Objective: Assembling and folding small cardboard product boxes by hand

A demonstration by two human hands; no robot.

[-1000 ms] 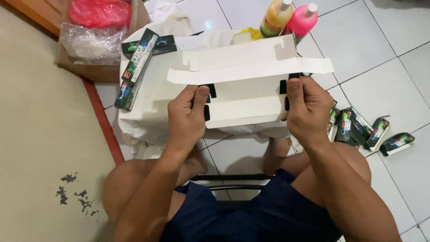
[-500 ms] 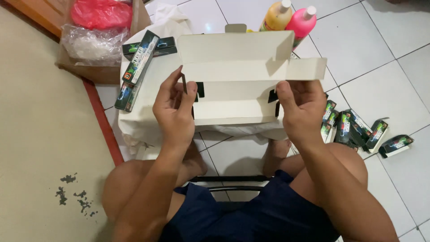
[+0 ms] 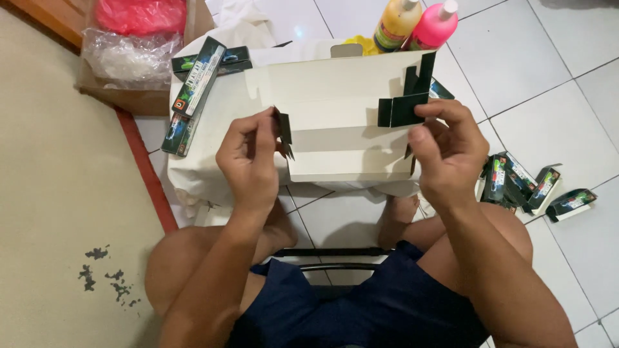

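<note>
- The left hand [image 3: 248,158] pinches a small black end flap [image 3: 284,132] of the cardboard box [image 3: 335,122] between thumb and fingertips, the fingers narrow and curled around that left edge.
- The right hand [image 3: 445,151] grips the opposite end, thumb pressed on the outside and fingers hooked over a black side flap [image 3: 403,109] that stands bent up from the box; the fingers are closed on it.
- The cardboard box is a flat, cream-white blank partly folded into a long tray shape, held in the air between the two hands above the person's knees, its open inside facing the camera.
- Under the box lies a white cloth bundle [image 3: 206,167] on the tiled floor [image 3: 548,71].
- On the bundle's left side rest a few long dark green-and-black cartons [image 3: 196,80], lying at a slant.
- Beyond the box stand a yellow bottle [image 3: 396,22] and a pink bottle [image 3: 435,26], just beside each other.
- To the right, near the person's right knee, a cluster of small dark cartons [image 3: 522,187] lies scattered on the tiles.
- At top left sits a brown box [image 3: 129,100] holding clear plastic wrap [image 3: 129,58] and what seems to be a red bag [image 3: 138,14], though it is cut off by the picture's edge.
- A beige mat [image 3: 58,193] with a red border covers the floor on the left.
</note>
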